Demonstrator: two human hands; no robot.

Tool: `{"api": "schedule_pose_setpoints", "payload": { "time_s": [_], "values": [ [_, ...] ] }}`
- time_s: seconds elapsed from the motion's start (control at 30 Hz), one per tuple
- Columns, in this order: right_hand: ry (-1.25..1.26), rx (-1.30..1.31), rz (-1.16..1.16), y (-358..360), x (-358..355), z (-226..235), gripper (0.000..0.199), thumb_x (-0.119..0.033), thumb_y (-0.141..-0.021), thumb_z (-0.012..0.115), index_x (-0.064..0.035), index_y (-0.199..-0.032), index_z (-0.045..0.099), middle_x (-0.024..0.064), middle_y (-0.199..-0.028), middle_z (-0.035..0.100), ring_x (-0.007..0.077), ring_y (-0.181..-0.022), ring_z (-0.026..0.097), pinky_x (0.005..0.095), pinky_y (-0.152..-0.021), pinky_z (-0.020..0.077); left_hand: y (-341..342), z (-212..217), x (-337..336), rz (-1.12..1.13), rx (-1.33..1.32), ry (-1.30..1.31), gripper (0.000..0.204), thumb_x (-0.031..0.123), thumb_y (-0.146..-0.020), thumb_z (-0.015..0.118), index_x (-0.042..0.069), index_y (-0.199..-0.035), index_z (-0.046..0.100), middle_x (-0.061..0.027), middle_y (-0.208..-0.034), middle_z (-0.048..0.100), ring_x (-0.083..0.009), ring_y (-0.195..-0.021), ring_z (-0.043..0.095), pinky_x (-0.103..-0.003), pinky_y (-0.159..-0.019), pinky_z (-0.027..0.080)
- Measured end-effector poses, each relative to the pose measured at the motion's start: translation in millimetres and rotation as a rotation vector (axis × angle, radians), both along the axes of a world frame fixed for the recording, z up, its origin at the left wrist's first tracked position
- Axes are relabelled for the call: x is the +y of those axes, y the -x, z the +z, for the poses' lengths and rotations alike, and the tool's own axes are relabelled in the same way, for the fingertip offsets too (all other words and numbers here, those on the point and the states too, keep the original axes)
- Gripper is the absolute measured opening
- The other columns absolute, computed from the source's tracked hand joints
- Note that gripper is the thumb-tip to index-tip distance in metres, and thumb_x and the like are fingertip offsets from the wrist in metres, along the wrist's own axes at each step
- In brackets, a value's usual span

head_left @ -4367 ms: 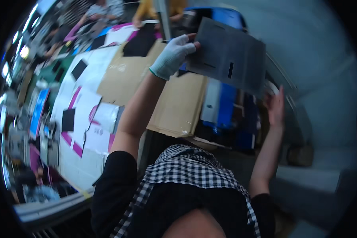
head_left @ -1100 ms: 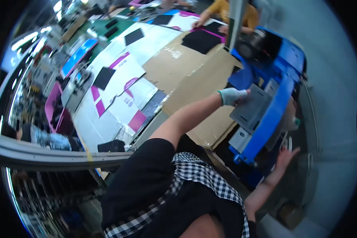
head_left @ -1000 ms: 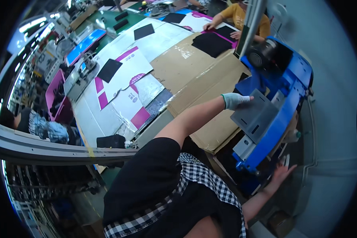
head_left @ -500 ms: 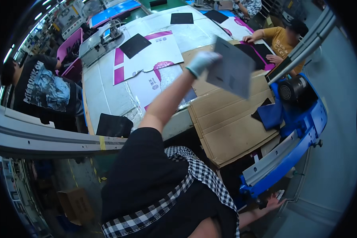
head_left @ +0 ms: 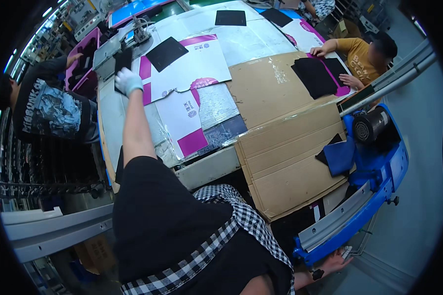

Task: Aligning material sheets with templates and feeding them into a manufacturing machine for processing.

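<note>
My left hand (head_left: 128,81), in a pale glove, reaches over the far left of the worktable. Its fingers close on a thin black sheet (head_left: 122,60), part of which the glove covers. Another black sheet (head_left: 167,54) lies close by on white and magenta card (head_left: 197,64). Low at the right, my right hand (head_left: 335,260) is beside the lower end of a blue machine arm (head_left: 325,241). Its fingers stretch out, with pale coverings on the tips, and I see nothing held in them.
Brown cardboard (head_left: 290,167) covers the table's near right, with blue and black pieces (head_left: 338,158) on it. At right, a person in a mustard shirt (head_left: 357,58) handles black sheets (head_left: 316,77). Another person (head_left: 54,108) stands left by a pink bin (head_left: 86,78). A metal device (head_left: 139,33) stands on the table.
My left hand has swung from above the cardboard to the far left, carrying the sheet. My right hand stays by the blue machine, and the view has shifted slightly.
</note>
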State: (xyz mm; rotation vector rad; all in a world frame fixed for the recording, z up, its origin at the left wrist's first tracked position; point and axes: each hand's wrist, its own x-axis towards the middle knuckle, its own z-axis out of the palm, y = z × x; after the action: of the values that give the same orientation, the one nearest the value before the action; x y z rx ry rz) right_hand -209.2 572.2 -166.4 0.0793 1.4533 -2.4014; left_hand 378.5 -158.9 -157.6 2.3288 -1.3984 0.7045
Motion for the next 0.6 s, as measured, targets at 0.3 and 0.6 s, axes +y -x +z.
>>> {"api": "schedule_pose_setpoints", "payload": {
  "time_s": [0.3,0.6],
  "values": [
    [-0.26,0.17,-0.066,-56.4,-24.3,82.2,0.033,-0.025,-0.092,0.043,-0.002,-0.115,0.048,0.0079,-0.087,0.057,0.0116,-0.072,0.051,0.0213,-0.059,0.038,119.6,-137.0,23.6,-0.41,0.054,-0.435,0.031,0.024,-0.08,0.045,0.005,-0.103,0.053,-0.0136,-0.089,0.06,-0.031,-0.081,0.057,-0.042,-0.069,0.046],
    [-0.252,0.385,-0.065,-155.5,-135.1,163.1,0.034,-0.012,-0.092,0.04,0.0046,-0.121,0.042,0.0122,-0.081,0.057,0.0123,-0.064,0.05,0.021,-0.054,0.0413,342.9,-93.7,152.7,-1.614,0.774,-0.526,0.024,0.018,-0.083,0.05,0.0,-0.099,0.057,-0.0106,-0.088,0.063,-0.0225,-0.074,0.06,-0.031,-0.067,0.047]
  ]
}}
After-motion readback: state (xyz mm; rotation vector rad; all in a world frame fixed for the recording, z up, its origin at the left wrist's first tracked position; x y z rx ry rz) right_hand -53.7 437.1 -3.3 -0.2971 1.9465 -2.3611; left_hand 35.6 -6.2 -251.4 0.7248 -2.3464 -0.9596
